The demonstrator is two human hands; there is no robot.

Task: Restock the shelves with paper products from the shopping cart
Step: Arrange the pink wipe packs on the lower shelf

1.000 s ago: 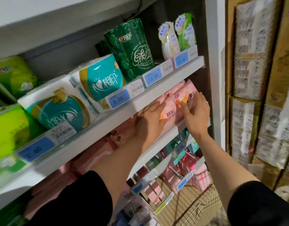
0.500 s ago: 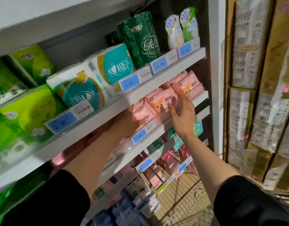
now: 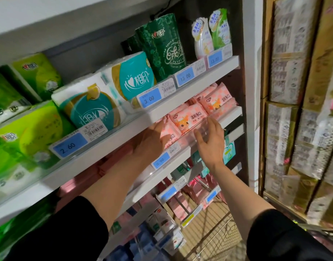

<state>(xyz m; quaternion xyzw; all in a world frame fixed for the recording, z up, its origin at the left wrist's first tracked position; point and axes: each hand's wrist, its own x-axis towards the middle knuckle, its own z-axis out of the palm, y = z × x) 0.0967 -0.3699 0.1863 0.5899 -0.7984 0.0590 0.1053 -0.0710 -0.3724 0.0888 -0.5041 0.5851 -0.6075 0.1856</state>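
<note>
Pink packs [image 3: 188,121] between both hands' grip

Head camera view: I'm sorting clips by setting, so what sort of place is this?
Most likely a shop aisle: shelves carry blue price tags, packaged tissue rolls and pink wipe packs, with a wire shopping cart below.

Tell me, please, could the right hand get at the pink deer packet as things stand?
Probably yes: the right hand is open just below the pink deer packet, with nothing between them.
</note>
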